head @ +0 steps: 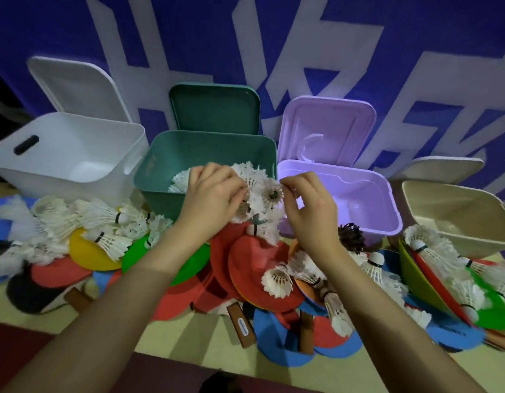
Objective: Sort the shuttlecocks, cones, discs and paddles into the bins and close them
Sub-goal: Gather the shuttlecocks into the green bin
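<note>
My left hand (210, 194) grips a bunch of white feather shuttlecocks (258, 205) at the near right rim of the green bin (160, 154). My right hand (308, 202) pinches the edge of the same bunch from the right. More shuttlecocks (179, 180) lie inside the green bin. Loose shuttlecocks (104, 222) are scattered over a heap of red paddles (254, 265) and coloured discs (87, 251) on the table. The white bin (47, 165), the purple bin (367, 194) and the beige bin (458, 219) stand open.
All four bin lids lean open against the blue and white banner behind. A dark brown cone-shaped object (352, 236) sits in front of the purple bin. A black paddle (33, 293) lies at the left. The table's front edge runs just below the pile.
</note>
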`<state>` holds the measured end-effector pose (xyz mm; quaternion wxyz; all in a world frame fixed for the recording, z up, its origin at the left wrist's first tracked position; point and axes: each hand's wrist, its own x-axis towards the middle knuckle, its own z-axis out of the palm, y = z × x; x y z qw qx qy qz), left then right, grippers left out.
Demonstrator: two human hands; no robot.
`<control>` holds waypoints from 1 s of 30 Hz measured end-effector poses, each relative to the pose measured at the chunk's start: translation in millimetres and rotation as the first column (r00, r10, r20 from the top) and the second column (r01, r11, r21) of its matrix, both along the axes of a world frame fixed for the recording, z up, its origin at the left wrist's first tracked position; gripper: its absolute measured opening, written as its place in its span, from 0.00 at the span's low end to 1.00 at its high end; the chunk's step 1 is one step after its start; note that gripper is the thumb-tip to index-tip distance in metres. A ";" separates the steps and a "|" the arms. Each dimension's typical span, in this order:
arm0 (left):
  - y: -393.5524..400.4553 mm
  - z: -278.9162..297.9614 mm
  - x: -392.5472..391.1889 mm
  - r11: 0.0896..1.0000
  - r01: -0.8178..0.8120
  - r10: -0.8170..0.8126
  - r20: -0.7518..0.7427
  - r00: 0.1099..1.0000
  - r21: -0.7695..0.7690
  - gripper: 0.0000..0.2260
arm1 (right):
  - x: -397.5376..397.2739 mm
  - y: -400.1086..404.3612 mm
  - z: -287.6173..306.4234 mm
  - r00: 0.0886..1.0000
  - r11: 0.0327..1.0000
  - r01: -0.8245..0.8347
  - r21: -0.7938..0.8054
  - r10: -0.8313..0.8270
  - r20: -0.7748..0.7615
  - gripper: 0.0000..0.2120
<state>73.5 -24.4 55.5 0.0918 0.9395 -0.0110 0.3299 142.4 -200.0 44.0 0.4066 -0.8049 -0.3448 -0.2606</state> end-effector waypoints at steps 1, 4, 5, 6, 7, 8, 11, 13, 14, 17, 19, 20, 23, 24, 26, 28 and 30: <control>8.2 10.1 3.8 1.000 -0.014 0.014 0.014 1.000 0.014 0.12 | 4.7 9.4 7.8 1.000 1.000 -0.006 0.029 0.006 0.001 0.09; 37.2 30.7 20.5 0.993 -0.075 0.073 0.028 0.997 0.086 0.12 | 23.2 41.3 24.9 1.000 0.999 -0.006 0.051 0.005 0.003 0.09; 47.0 35.2 27.3 0.989 -0.099 0.098 0.015 0.995 0.107 0.12 | 30.2 52.9 28.0 1.000 0.999 -0.002 0.043 0.001 0.007 0.08; 56.0 38.5 34.4 0.986 -0.118 0.120 -0.009 0.993 0.119 0.12 | 37.0 64.5 30.1 1.000 0.999 0.012 0.030 -0.012 0.006 0.07; 64.3 40.2 41.9 0.984 -0.134 0.140 -0.039 0.989 0.121 0.11 | 43.6 75.4 31.3 0.999 0.999 0.036 0.012 -0.036 -0.004 0.06; 71.8 41.2 49.0 0.983 -0.147 0.157 -0.080 0.984 0.113 0.10 | 50.1 85.0 31.9 0.997 0.998 0.066 -0.012 -0.066 -0.028 0.06; 91.6 38.3 67.9 0.979 -0.188 0.201 -0.202 0.959 0.082 0.12 | 68.6 105.0 27.8 0.988 0.987 0.105 -0.121 -0.117 -0.098 0.07; 101.8 33.8 75.3 0.978 -0.202 0.211 -0.262 0.942 0.059 0.15 | 76.5 109.6 23.9 0.982 0.971 0.109 -0.212 -0.139 -0.131 0.10; 104.9 31.4 77.0 0.980 -0.195 0.201 -0.281 0.939 0.050 0.16 | 78.3 109.4 23.1 0.976 0.965 0.110 -0.240 -0.150 -0.156 0.12; 104.7 26.5 77.1 0.991 -0.124 0.135 -0.272 0.953 0.057 0.17 | 76.0 100.0 21.7 0.973 0.959 0.103 -0.265 -0.152 -0.172 0.11; 98.4 27.3 76.0 0.997 -0.058 0.071 -0.255 0.964 0.061 0.17 | 69.6 86.9 22.0 0.981 0.955 0.075 -0.287 -0.122 -0.148 0.10; 93.5 28.3 75.9 0.998 -0.019 0.032 -0.243 0.970 0.055 0.16 | 65.1 79.7 22.6 0.984 0.951 0.060 -0.305 -0.107 -0.141 0.09; 73.1 31.7 74.6 0.995 0.087 -0.078 -0.194 0.978 0.043 0.15 | 51.1 53.4 22.7 0.989 0.949 0.042 -0.313 -0.084 -0.124 0.08; 64.7 32.2 73.5 0.992 0.119 -0.111 -0.175 0.978 0.038 0.14 | 46.0 42.9 23.0 0.989 0.950 0.046 -0.310 -0.086 -0.117 0.09; 46.0 32.6 68.9 0.982 0.186 -0.178 -0.169 0.969 0.033 0.13 | 38.5 18.2 20.7 0.990 0.950 0.057 -0.308 -0.095 -0.109 0.09; 26.0 27.8 65.3 0.968 0.248 -0.239 -0.187 0.953 0.026 0.14 | 33.0 -9.3 16.3 0.986 0.942 0.070 -0.328 -0.115 -0.118 0.08; 4.8 18.2 61.9 0.959 0.282 -0.277 -0.232 0.933 -0.010 0.15 | 29.5 -37.5 6.9 0.974 0.928 0.072 -0.365 -0.144 -0.174 0.07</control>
